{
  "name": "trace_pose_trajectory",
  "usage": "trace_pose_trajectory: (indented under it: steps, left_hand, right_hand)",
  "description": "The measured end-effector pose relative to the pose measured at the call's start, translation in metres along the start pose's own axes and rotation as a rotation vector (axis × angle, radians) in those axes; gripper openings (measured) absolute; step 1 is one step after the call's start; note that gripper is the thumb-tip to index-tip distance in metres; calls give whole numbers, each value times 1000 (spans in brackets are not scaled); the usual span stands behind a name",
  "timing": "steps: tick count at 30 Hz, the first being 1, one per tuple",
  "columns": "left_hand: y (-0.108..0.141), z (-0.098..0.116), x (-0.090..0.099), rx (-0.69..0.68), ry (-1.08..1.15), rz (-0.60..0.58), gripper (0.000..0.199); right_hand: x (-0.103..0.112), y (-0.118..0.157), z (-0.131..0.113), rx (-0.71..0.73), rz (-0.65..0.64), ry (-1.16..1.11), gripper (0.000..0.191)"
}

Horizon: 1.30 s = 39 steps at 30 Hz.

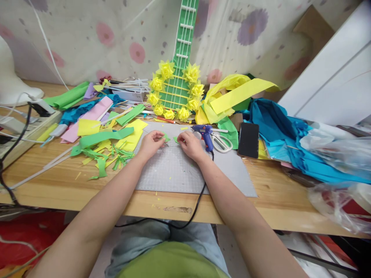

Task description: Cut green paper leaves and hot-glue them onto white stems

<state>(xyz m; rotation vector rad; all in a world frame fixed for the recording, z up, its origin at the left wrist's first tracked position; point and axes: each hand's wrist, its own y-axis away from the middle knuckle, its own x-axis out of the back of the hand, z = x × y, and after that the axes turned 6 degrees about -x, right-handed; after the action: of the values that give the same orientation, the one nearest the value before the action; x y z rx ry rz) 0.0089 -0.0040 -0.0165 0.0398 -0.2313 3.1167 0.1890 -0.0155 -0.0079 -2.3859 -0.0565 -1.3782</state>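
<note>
Both hands are above a grey cutting mat [185,173]. My left hand [152,144] is closed in a pinch on a small green paper piece [166,138], with thin dark strands just below the fingertips. My right hand [190,144] pinches another small green paper piece [175,139], a short gap from the first. Right beside that hand lies a blue glue gun [206,136], its black cord running down over the mat. White-handled scissors [222,143] rest next to the glue gun.
A green paper guitar [176,87] with yellow paper flowers leans against the patterned backdrop. Green and yellow scraps [104,154] are heaped left of the mat. A black phone [248,140] and blue crepe paper [278,131] lie to the right. A power strip [31,131] stands far left.
</note>
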Motion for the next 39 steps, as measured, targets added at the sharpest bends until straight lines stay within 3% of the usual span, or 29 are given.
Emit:
trace_pose_trajectory:
  steps: [14, 39]
  left_hand:
    - [5, 12, -3, 117, 88, -33, 19]
    - [5, 14, -4, 136, 87, -17, 26]
  right_hand:
    - [-2, 0, -1, 40, 10, 5, 14]
    - [-2, -2, -6, 45, -13, 80, 16]
